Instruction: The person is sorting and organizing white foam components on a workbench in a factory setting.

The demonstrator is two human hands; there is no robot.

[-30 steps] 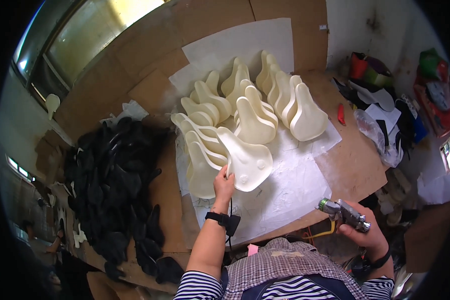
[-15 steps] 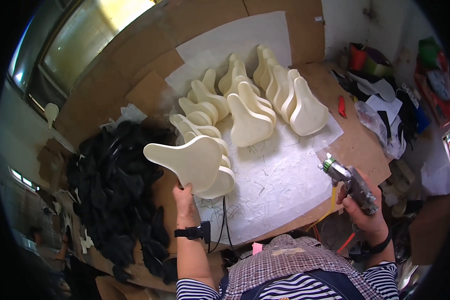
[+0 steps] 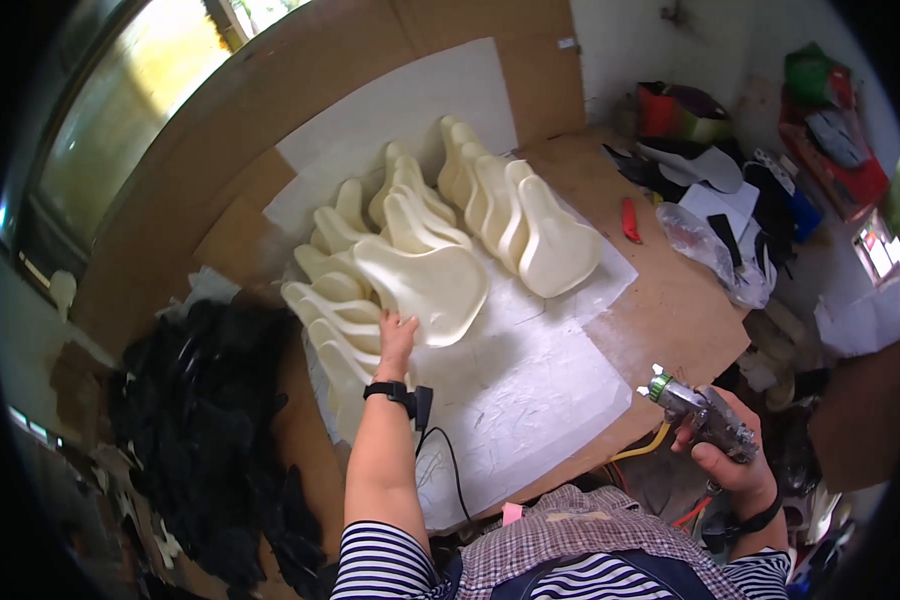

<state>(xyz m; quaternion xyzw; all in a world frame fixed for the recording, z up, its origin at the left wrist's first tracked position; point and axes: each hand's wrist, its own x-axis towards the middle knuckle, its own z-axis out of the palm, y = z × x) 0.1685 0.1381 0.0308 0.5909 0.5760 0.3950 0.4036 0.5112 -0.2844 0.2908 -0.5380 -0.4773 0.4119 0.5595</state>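
My left hand (image 3: 398,338) grips the edge of a cream bicycle saddle pad (image 3: 438,290), with fingers on its top face near the left side. That pad lies at the front of the middle row, against or just over the pads behind it. Other cream saddle pads (image 3: 560,245) lean in overlapping rows on a white sheet (image 3: 540,430). At the right, my right hand (image 3: 738,462) is wrapped round a grimy spray gun (image 3: 705,415) with a green ring; its nozzle points up and left, apart from the pads.
A heap of black covers (image 3: 195,430) lies at the left. A red-handled tool (image 3: 631,220) rests on the brown board (image 3: 670,310), near a clear plastic bag (image 3: 700,245). A yellow hose (image 3: 645,447) runs below the spray gun. A black cable (image 3: 455,465) trails from my left wrist.
My left hand has carried the saddle pad rightward and away from me, from the left row to the middle row. The spray gun stays in my right hand, slightly lower. The view has shifted.
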